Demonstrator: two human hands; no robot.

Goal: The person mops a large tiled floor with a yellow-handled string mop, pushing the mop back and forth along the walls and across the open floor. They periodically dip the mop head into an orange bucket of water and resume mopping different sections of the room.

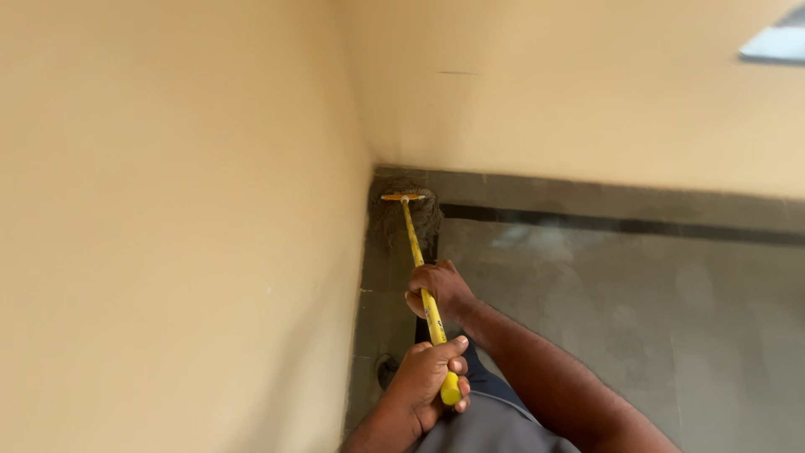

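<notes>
Cream walls (168, 210) meet grey tiled floor (637, 294); your left hand (429, 379) and right hand (439, 289) both grip closed around the long yellow-handled mop (417, 252) in the corner.

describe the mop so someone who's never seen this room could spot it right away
Find the corner where the two cream walls meet the grey floor. The mop reaches into that corner, its grey head spread on the floor under a yellow crossbar. Its thin yellow handle, held by the left hand at the top end and the right hand lower down, is the only bright thing there.
</notes>
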